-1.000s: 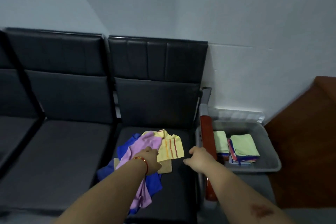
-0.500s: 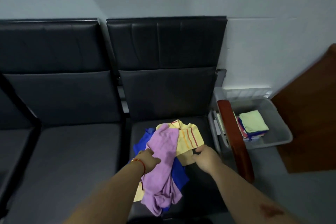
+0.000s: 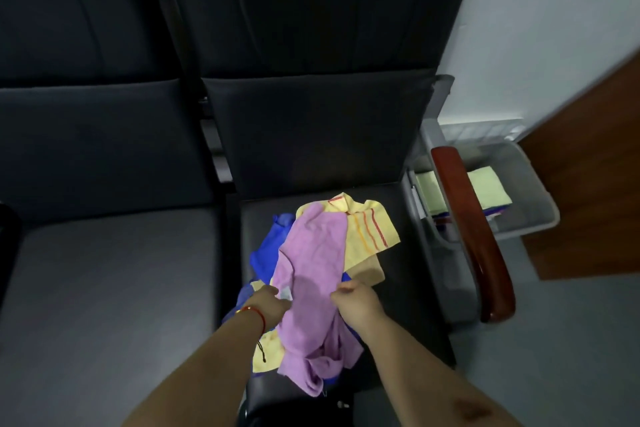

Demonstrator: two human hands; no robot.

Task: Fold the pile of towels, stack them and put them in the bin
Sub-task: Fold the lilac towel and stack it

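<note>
A loose pile of towels lies on the right-hand black seat. On top is a purple towel, over a yellow towel with red and orange stripes and a blue towel. My left hand pinches the purple towel's left edge. My right hand is closed on its right edge. A grey bin stands on the floor to the right of the seat, holding folded pale green towels on other folded ones.
A red-brown wooden armrest runs between the seat and the bin and hides part of the bin. A second black seat is at the left. A brown wooden panel stands behind the bin at the right.
The view has tilted down and closer to the seat. My right hand moved left from the yellow towel onto the purple towel. My left hand slid down along the purple towel's left edge.
</note>
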